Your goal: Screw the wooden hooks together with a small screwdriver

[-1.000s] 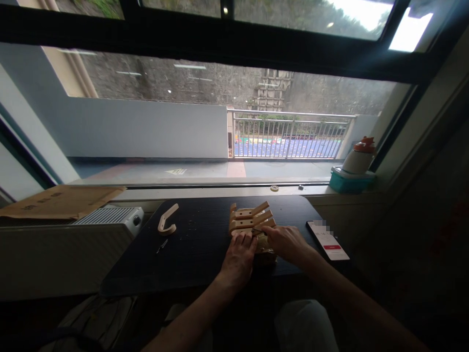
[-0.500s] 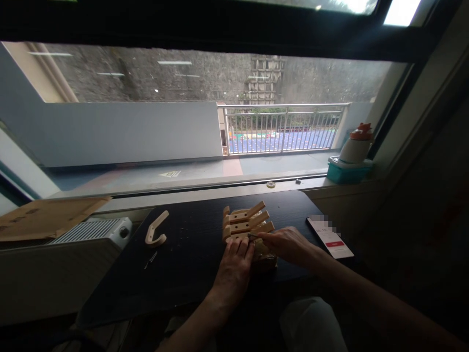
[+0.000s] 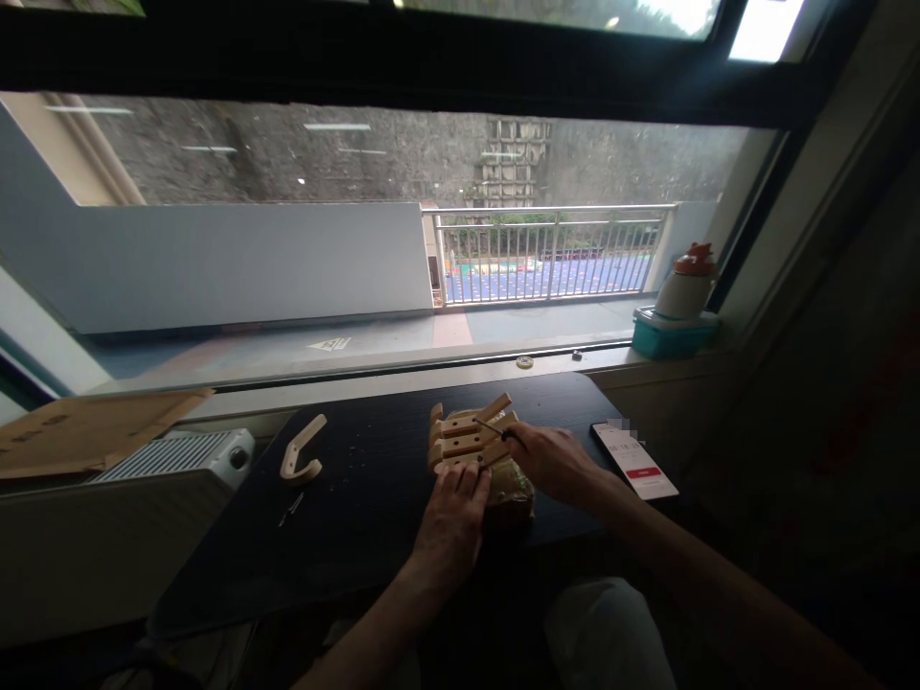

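A pale wooden hook rack (image 3: 466,436) with several angled pegs lies on the dark table (image 3: 374,498) in front of me. My left hand (image 3: 452,517) rests flat on its near end, fingers stretched out, pressing it down. My right hand (image 3: 550,462) is closed round a thin dark screwdriver (image 3: 490,427), whose tip points at the upper part of the rack. A clear bag (image 3: 509,487) lies under my hands beside the rack.
A loose wooden hook (image 3: 302,450) and a small dark screw (image 3: 291,508) lie at the table's left. A phone (image 3: 634,460) with a lit screen lies at the right. A radiator (image 3: 172,452) and cardboard (image 3: 79,426) stand left; a bottle on a teal box (image 3: 676,331) sits on the sill.
My right hand has lifted the screwdriver from the rack's lower peg to a higher one. The left hand stays on the rack. The view has shifted slightly.
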The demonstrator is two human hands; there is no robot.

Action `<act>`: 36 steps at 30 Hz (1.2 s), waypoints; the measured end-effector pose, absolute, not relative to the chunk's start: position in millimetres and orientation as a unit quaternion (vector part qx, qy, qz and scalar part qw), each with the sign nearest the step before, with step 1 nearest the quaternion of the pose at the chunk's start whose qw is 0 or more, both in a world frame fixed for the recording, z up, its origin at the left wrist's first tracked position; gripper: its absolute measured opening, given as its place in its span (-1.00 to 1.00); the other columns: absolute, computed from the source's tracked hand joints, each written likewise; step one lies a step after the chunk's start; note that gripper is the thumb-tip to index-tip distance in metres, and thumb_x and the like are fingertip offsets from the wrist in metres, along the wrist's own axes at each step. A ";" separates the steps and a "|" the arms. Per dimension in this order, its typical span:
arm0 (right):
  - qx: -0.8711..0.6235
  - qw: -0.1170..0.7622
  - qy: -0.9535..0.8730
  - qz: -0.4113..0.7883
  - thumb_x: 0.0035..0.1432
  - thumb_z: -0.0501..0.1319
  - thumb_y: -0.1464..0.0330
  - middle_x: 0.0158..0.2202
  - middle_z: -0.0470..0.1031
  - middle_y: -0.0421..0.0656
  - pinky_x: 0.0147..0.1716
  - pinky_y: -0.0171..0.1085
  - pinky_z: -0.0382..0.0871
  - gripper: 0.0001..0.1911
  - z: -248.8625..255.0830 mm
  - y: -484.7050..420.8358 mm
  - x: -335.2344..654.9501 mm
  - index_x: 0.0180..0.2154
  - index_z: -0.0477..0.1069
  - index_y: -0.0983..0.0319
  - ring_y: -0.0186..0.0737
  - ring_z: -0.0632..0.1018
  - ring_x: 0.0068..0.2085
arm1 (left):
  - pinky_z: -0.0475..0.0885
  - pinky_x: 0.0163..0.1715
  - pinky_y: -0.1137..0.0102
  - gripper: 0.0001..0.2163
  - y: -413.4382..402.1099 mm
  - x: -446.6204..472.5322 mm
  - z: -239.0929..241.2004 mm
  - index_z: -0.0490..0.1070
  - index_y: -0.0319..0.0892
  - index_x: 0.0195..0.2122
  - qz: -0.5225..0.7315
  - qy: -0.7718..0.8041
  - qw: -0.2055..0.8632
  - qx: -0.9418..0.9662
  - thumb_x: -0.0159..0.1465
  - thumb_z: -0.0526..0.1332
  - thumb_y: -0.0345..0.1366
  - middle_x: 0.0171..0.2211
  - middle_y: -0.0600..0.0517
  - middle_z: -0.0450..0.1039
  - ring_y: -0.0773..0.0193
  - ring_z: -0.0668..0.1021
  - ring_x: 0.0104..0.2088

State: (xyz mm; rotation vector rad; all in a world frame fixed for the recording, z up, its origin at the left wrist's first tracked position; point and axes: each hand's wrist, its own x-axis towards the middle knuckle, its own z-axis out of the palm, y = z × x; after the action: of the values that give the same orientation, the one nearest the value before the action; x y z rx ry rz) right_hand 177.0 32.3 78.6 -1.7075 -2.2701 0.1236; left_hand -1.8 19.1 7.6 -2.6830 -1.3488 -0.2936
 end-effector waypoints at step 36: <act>-0.614 0.075 -0.781 0.082 0.16 0.00 0.25 -0.19 0.52 -0.09 -0.37 -0.32 0.27 -0.66 109.9 94.2 125.4 -0.12 0.44 0.17 -0.17 0.50 -0.24 | 0.06 0.14 0.12 -0.51 14.8 0.5 12.6 0.11 -0.26 0.13 -0.106 -0.453 0.051 -0.884 0.12 0.05 -0.42 0.06 -0.14 0.18 0.06 0.20 0.07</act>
State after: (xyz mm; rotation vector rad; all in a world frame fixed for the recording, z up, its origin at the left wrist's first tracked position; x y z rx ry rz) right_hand 125.4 94.2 109.9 -1.8427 -2.3446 0.2466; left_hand 0.5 14.8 12.6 -2.6903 -1.3792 -0.3226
